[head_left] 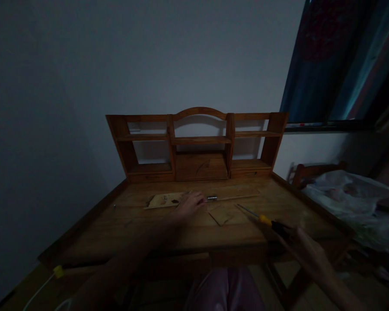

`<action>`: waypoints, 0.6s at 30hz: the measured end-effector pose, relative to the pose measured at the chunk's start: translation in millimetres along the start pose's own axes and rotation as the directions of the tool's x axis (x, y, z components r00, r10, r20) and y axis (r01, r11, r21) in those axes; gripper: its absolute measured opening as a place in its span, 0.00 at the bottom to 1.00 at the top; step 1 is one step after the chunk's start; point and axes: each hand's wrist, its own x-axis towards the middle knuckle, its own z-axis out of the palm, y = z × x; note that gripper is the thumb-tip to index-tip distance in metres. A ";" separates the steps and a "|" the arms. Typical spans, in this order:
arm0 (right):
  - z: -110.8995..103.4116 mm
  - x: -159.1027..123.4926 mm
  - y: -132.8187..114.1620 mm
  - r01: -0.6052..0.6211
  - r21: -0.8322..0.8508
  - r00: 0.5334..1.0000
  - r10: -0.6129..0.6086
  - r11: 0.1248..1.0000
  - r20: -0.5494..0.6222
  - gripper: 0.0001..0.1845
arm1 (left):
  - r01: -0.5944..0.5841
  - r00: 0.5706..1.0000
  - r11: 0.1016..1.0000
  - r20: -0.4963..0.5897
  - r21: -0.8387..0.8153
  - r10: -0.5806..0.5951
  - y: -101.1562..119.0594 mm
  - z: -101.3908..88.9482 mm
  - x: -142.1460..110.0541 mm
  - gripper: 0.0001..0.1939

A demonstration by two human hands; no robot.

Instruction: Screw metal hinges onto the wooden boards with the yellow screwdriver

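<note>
My left hand (191, 203) rests with curled fingers on a thin, worn wooden board (165, 200) lying on the desk; its fingertips are hard to make out in the dim light. Just right of those fingers sits a small shiny metal piece (212, 198), perhaps a hinge, at the board. In my right hand (306, 246) is a screwdriver (265, 220) with a yellow and black handle. Its shaft points left and away from me, the tip apart from the metal piece. Between the hands lies a small square wooden piece (219, 215).
A wooden hutch (201, 140) with shelves stands along the desk's back edge. Raised rims border the desk (168, 235) at both sides. A small metal bit (114, 206) lies at left. A yellow plug-like piece with a white cable (58, 271) is at the near left corner.
</note>
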 end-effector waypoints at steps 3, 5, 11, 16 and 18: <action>8.9 0.8 8.8 0.033 0.060 0.999 -0.035 0.998 0.030 0.19 | 0.040 0.998 0.999 -0.048 0.020 -0.039 -1.2 4.4 2.3 0.10; 11.8 3.2 14.9 -0.015 0.082 0.998 0.010 0.997 0.063 0.20 | 0.047 0.996 0.998 -0.079 0.050 -0.043 1.1 7.1 7.1 0.11; 18.4 15.8 33.7 -0.147 0.118 0.978 0.126 0.982 0.169 0.23 | 0.051 0.997 0.994 -0.064 0.099 -0.044 16.2 12.4 24.6 0.19; 20.6 32.5 34.6 -0.155 0.118 0.969 0.127 0.981 0.212 0.25 | -0.043 0.999 0.979 -0.024 0.199 0.048 22.7 9.5 33.0 0.13; 20.2 39.9 33.0 -0.150 0.131 0.966 0.117 0.980 0.230 0.23 | -0.129 0.991 0.959 0.017 0.253 0.129 25.1 6.9 35.2 0.11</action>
